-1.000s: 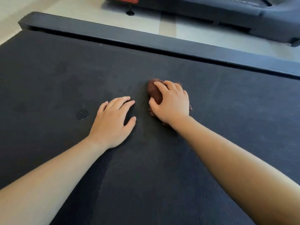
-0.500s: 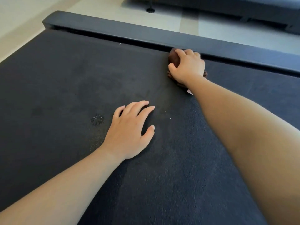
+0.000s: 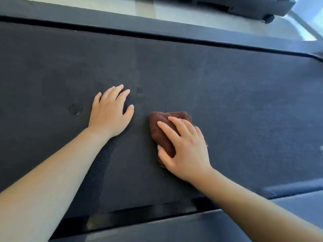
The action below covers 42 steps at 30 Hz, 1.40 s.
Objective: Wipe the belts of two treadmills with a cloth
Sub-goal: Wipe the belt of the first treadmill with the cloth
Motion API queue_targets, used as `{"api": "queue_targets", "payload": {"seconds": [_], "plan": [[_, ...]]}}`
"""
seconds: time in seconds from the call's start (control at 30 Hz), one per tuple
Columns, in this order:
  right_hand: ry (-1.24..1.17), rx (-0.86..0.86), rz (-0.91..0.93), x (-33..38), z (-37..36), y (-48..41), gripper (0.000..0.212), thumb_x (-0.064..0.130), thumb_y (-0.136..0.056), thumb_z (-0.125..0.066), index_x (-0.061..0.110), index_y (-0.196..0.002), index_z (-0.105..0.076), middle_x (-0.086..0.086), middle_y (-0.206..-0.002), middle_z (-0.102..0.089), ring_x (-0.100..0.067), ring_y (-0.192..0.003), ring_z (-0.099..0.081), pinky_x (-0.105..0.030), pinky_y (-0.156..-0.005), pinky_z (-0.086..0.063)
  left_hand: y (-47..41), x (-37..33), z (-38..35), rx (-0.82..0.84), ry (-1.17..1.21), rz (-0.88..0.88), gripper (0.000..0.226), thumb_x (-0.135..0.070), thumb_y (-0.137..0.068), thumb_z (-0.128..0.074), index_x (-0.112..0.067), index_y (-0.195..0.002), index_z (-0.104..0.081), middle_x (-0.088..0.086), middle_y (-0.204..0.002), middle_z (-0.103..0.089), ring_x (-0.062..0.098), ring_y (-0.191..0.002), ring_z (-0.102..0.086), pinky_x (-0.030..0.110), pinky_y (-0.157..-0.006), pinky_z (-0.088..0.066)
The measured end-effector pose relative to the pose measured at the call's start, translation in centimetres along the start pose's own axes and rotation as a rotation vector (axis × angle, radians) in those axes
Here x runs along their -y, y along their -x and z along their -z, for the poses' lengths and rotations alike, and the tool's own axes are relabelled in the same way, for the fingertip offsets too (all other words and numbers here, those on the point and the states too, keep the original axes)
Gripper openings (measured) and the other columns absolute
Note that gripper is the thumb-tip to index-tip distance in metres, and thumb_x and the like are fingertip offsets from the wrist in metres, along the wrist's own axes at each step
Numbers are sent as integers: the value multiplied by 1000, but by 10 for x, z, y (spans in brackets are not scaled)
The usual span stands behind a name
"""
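The right hand (image 3: 186, 151) rests on a brown cloth (image 3: 161, 131) bunched on the dark belt (image 3: 227, 102). Its fingers (image 3: 176, 126) bend over the top of the cloth and the thumb hooks round the near left edge, so the cloth is grasped and pressed down onto the belt. The cloth bulges out ahead of and to the left of these fingers, and the part under the palm is hidden. The left hand (image 3: 110, 113) lies palm down on the belt, just left of the cloth and apart from it. Its fingers (image 3: 113, 92) are spread, nearly straight and released, holding nothing. Just left of the left fingers sits a small wet spot (image 3: 75, 108) with glinting droplets. A rougher, darker streak (image 3: 101, 163) runs along the belt beside the left forearm. Beyond both sets of fingers, the far rail (image 3: 157, 27) runs across the view at the belt's edge. Past it is pale floor (image 3: 113, 5) and the base of a second treadmill (image 3: 244, 7) with a small wheel (image 3: 269, 18). Behind the wrists, the near rail (image 3: 157, 227) borders the belt.
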State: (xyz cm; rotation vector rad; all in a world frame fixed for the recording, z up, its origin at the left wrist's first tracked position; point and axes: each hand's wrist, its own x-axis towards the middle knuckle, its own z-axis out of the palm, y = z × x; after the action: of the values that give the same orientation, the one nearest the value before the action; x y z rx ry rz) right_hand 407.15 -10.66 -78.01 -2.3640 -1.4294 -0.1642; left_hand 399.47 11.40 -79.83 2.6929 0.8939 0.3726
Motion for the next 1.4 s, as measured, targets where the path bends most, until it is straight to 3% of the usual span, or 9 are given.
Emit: {"api": "queue_targets", "payload": {"seconds": [0.27, 0.47, 0.73, 1.03, 1.23, 1.4], "plan": [[-45, -14, 51, 12, 13, 51, 50, 43, -79, -56, 25, -126, -61, -5, -132, -56, -29, -121, -51, -50, -99, -40, 34, -8, 6, 31, -17, -3, 47, -30, -94, -42, -17, -139, -41, 5, -151, -31, 23, -141, -22, 45, -113, -17], [-76, 0, 85, -6, -1, -7, 52, 48, -78, -51, 25, -123, -60, -5, -128, -58, -29, -116, -52, -48, -94, -42, 60, -8, 21, 101, -33, -28, 48, -29, -95, -42, -17, -142, -37, 3, -153, -28, 21, -142, -20, 41, -115, -18], [-30, 62, 44, -13, -25, -83, 53, 52, -82, -46, 28, -128, -52, -4, -136, -51, -29, -122, -43, -47, -98, -33, 107, -14, 42, 209, -146, -13, 53, -34, -95, -41, -18, -145, -32, 1, -154, -24, 18, -142, -20, 36, -113, -20], [-13, 76, 76, 3, -14, -39, 52, 48, -85, -49, 26, -131, -50, -4, -137, -48, -28, -123, -42, -47, -98, -33, 120, -1, 38, 172, -118, -67, 52, -33, -95, -43, -16, -144, -33, 2, -154, -24, 20, -141, -21, 39, -112, -19], [-67, 78, 233, 32, 4, 36, 51, 47, -79, -50, 27, -126, -59, -3, -131, -56, -26, -119, -49, -47, -99, -39, 107, 21, 44, 158, -73, -149, 48, -33, -95, -44, -19, -141, -38, 0, -150, -32, 21, -137, -27, 40, -109, -22], [-64, 65, 183, 48, -3, 14, 52, 45, -77, -54, 26, -124, -62, -2, -129, -59, -26, -118, -52, -43, -97, -39, 96, 54, 52, 157, -86, -238, 48, -35, -94, -47, -23, -139, -41, 1, -148, -33, 21, -137, -27, 49, -113, -18]]}}
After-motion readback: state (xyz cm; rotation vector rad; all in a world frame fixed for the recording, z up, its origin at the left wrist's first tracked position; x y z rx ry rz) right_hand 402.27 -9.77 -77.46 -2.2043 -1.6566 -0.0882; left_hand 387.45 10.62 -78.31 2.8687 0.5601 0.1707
